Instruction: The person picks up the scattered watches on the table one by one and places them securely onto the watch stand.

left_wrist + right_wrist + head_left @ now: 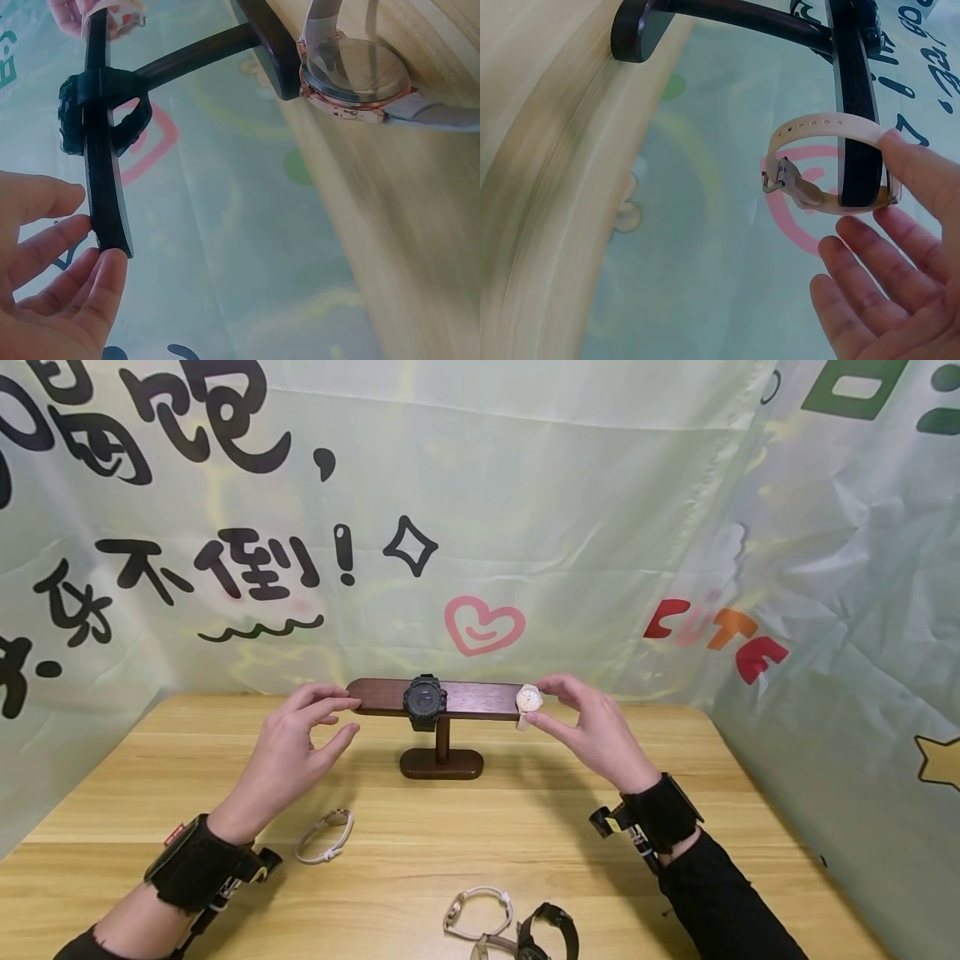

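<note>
A dark wooden T-bar watch stand (483, 698) stands upright on the table. At its right end, my right hand (600, 735) pinches a white wristwatch (528, 699) between thumb and index finger. In the right wrist view the buckled pale strap (821, 124) loops round the bar, the other fingers spread below. A chunky black digital watch (424, 700) sits on the bar left of its middle. My left hand (288, 752) touches the bar's left end with its fingertips, fingers loosely extended and thumb apart, as the left wrist view also shows.
A white-strapped watch (327, 839) lies on the wooden table (622, 877) near my left wrist. At the front edge lie another white-strapped watch (480, 914), a black watch (558, 927) and a partly cut-off one (495, 946). A printed cloth (600, 510) hangs behind the table.
</note>
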The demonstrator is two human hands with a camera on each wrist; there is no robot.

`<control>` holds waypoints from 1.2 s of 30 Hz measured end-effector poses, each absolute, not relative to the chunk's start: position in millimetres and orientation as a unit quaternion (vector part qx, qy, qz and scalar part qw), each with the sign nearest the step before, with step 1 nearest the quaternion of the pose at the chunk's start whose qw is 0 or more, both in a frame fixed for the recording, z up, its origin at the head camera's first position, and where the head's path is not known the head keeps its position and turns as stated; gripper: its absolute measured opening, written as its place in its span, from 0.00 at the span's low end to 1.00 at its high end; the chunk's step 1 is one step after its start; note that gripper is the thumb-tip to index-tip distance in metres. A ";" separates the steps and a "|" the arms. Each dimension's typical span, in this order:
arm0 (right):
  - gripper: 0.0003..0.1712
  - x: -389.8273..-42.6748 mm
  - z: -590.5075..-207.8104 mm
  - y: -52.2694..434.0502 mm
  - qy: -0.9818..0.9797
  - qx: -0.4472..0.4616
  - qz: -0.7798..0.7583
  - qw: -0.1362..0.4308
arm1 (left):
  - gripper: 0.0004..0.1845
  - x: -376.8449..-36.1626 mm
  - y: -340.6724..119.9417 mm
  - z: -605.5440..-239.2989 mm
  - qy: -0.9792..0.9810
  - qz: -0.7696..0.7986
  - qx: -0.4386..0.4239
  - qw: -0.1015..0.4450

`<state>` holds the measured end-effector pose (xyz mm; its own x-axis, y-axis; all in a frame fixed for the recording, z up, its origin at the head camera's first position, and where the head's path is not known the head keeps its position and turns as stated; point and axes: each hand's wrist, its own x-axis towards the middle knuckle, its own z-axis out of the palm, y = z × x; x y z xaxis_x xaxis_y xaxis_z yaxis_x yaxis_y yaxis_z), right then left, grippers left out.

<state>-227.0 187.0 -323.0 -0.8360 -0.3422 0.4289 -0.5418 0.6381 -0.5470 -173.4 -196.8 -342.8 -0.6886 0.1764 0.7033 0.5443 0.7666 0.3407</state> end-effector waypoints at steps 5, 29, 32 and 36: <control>0.27 -230.3 -323.3 186.1 -0.889 0.261 0.345 0.149 | 0.16 -172.8 -196.9 -342.9 -0.879 -0.271 -0.203 0.336; 0.25 -237.0 -315.2 166.6 -0.887 0.315 0.306 0.140 | 0.16 -172.5 -196.6 -342.7 -0.880 -0.271 -0.203 0.332; 0.25 -237.5 -313.8 162.1 -0.886 0.319 0.310 0.132 | 0.16 -172.5 -196.4 -342.7 -0.880 -0.273 -0.203 0.332; 0.26 -238.4 -312.7 156.2 -0.885 0.324 0.310 0.125 | 0.16 -172.4 -196.4 -342.7 -0.880 -0.275 -0.202 0.330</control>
